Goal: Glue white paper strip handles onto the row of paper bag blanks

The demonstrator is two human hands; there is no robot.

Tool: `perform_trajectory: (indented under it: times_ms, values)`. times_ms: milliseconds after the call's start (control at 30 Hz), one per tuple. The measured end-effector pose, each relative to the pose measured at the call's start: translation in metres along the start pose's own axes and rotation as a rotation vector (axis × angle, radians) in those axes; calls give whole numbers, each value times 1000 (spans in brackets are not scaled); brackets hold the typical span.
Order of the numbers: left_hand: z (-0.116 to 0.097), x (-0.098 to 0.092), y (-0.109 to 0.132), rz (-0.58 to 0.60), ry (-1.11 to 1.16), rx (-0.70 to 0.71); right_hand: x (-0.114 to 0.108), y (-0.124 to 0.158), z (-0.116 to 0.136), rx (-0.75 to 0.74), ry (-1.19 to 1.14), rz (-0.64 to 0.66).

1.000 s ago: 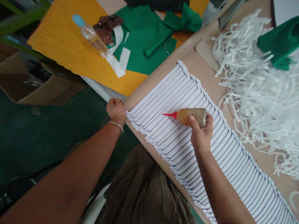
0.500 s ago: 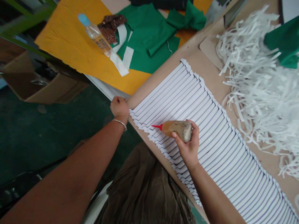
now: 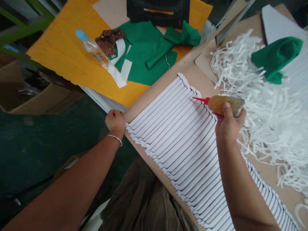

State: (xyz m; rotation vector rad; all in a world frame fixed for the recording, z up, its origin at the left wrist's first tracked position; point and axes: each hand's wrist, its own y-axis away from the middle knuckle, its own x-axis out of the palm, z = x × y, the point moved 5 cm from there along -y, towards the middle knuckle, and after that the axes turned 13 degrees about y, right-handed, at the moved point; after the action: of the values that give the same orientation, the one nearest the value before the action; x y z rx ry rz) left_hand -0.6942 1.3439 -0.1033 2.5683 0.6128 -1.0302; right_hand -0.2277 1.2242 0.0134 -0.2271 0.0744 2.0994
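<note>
My right hand [image 3: 229, 120] is closed around a yellowish glue bottle [image 3: 222, 103] with a red pointed nozzle. The bottle lies nearly level, its tip pointing left over the far edge of the overlapping white strips [image 3: 175, 125]. These strips have dark edge lines and lie in a long staggered row on the brown-covered table [image 3: 154, 88]. At the table's near left corner, my left hand [image 3: 115, 121] is curled around the edge, beside the end of the first strip. Its fingertips are partly hidden.
A heap of shredded white strips [image 3: 271, 128] lies to the right, with green cloth [image 3: 276, 57] on it. On the yellow cloth [image 3: 60, 48] are a clear bottle with a blue cap [image 3: 93, 49] and green fabric [image 3: 141, 45]. A cardboard box [image 3: 45, 98] stands at the left.
My right hand has carried the glue bottle from the near ends of the strips to their far ends. My left hand stays at the table corner. The view has shifted slightly.
</note>
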Motion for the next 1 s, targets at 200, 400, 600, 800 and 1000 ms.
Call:
perform_trajectory:
  times_ms: [200, 400, 600, 800, 1000]
  values:
    - [-2, -1, 0, -16, 10, -12, 20, -31, -23, 69, -108, 55]
    - [-4, -3, 1, -17, 9, 6, 25, -34, -31, 53, -64, 48]
    - [5, 1, -3, -25, 25, 26, 26, -17, -26, 51, -4, 82]
    - [4, 1, -2, -23, 30, 32, 26, 20, -19, 74, 22, 141]
    - [-1, 0, 0, -4, 37, 22, 23, 59, -24, 133, 68, 182]
